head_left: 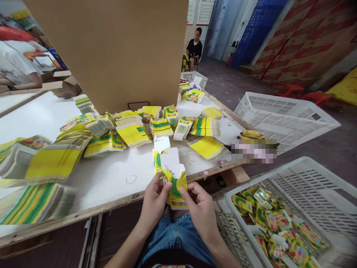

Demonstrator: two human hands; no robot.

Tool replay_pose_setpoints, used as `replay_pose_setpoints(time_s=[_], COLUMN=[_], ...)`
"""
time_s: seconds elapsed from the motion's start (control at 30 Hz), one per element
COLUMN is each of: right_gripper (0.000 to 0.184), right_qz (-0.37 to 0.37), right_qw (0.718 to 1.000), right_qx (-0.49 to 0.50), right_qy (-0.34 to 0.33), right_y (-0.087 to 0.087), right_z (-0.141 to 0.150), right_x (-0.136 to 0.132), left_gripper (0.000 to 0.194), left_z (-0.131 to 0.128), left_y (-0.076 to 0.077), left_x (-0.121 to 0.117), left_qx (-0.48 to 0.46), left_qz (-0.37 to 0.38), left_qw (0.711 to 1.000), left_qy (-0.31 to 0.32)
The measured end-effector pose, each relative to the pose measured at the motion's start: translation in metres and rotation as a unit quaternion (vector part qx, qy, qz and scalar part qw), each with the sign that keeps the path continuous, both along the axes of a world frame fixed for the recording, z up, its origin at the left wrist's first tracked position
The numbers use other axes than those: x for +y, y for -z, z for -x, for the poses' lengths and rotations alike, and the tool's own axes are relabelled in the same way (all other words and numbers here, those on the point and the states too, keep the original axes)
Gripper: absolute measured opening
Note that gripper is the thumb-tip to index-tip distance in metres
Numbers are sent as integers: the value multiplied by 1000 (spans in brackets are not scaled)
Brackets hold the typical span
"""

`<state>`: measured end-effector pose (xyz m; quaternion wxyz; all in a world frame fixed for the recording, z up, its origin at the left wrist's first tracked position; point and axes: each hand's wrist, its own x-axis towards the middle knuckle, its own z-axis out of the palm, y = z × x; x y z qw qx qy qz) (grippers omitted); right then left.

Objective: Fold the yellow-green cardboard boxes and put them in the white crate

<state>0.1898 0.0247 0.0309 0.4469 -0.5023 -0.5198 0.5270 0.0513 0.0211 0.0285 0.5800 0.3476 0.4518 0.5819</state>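
Both of my hands hold a yellow and green carton over my lap, just off the table's front edge. Its white flap stands up at the top. My left hand grips the carton's left side, thumb on the printed front. On the right side, my right hand pinches it between thumb and fingers. Just behind it on the table, another carton with a raised white flap is partly hidden. Further back lie bundles of flat cartons in the same colours.
A white plastic crate with small yellow-green packets stands at my right. Another crate is behind it, near bananas on the table corner. A large cardboard sheet rises at the back. One person sits far off, another at left.
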Motion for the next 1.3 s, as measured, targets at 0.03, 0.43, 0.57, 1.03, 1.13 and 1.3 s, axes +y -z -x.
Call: replay_pose_setpoints(time_s=[0.03,0.43,0.57,1.03,1.13,1.3], right_gripper=[24,24,19,25,34,26], right_qz=[-12,-52,-78,-115,-41,-71], right_qw=[1000,990,988,993,991,969], right_qx=[-7,26,-45,-27,-77,-215], right_qy=[2,-129,-122,-13,-106,-102], right_y=[0,-16,-20,-23,-27,-26], right_z=[-1,-33,-38,-56,-59,-54], right_x=[1,14,16,21,21,20], left_gripper=[50,34,29,47,46,47], left_z=[0,15,10,1,-4,-8], left_y=[-2,-12,-11,-13,-15,-18], left_x=[-1,-8,-9,-10,-9,-9], left_qx=[14,39,-12,43,107,120], left_qz=[-15,-57,-45,-20,-32,-59], left_qw=[1000,979,978,981,978,971], left_qy=[-2,190,201,186,178,198])
